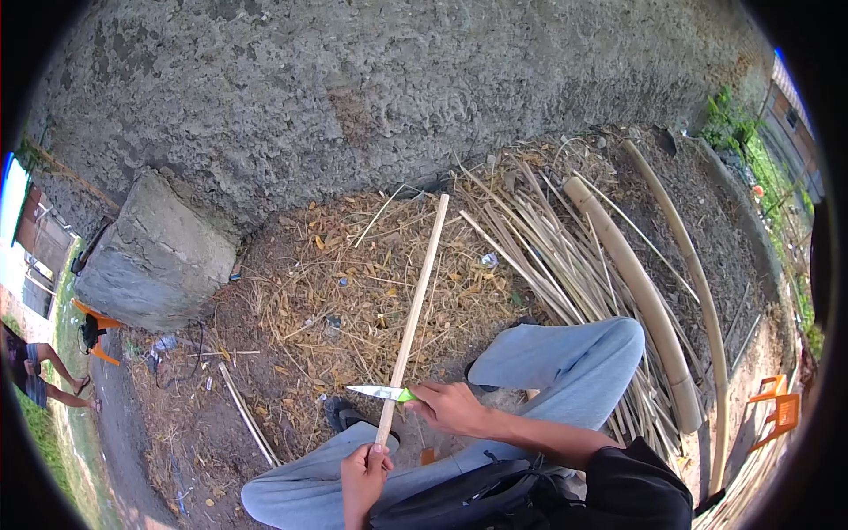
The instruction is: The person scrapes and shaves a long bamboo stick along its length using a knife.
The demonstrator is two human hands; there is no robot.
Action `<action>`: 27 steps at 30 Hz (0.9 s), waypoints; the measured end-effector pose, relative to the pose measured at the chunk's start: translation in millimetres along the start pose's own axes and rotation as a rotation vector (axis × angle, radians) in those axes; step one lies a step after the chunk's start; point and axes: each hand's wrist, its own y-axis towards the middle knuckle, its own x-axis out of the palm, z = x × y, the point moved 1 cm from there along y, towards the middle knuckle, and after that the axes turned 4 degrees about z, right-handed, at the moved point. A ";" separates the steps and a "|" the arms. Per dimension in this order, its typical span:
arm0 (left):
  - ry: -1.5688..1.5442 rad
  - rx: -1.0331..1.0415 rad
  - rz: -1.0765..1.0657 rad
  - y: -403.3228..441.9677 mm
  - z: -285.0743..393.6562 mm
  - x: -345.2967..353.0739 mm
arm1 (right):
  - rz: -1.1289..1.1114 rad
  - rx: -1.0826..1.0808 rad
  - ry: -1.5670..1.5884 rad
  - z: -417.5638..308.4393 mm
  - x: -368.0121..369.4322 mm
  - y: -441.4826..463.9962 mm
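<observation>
My left hand (365, 473) is closed round the lower end of a long, pale bamboo strip (417, 309), which slants up and away from me over the littered ground. In my right hand (449, 409) is a knife (375, 391) with a bright green handle, its blade pointing left. The blade lies across the strip a little above my left hand; whether it cuts into the surface I cannot tell. Most of the knife's handle is hidden by my right fingers.
A pile of split bamboo strips (552, 265) lies right of my knees, beside thick bamboo poles (645, 300). Ahead stands a rough wall (353, 97), with a concrete block (159, 256) at left. Orange chairs (777, 411) are at right. A person (53, 367) is at far left.
</observation>
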 end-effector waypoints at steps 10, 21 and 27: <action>-0.011 -0.056 -0.042 5.9 1.6 13.3 | -0.014 -0.090 -0.067 -2.0 -4.7 -6.7; 0.059 -0.058 0.032 4.1 -23.0 15.7 | 0.266 0.141 -0.209 51.3 -33.2 8.2; 0.053 -0.057 0.066 -7.0 -34.3 8.7 | 0.291 0.239 -0.241 63.3 -39.6 16.1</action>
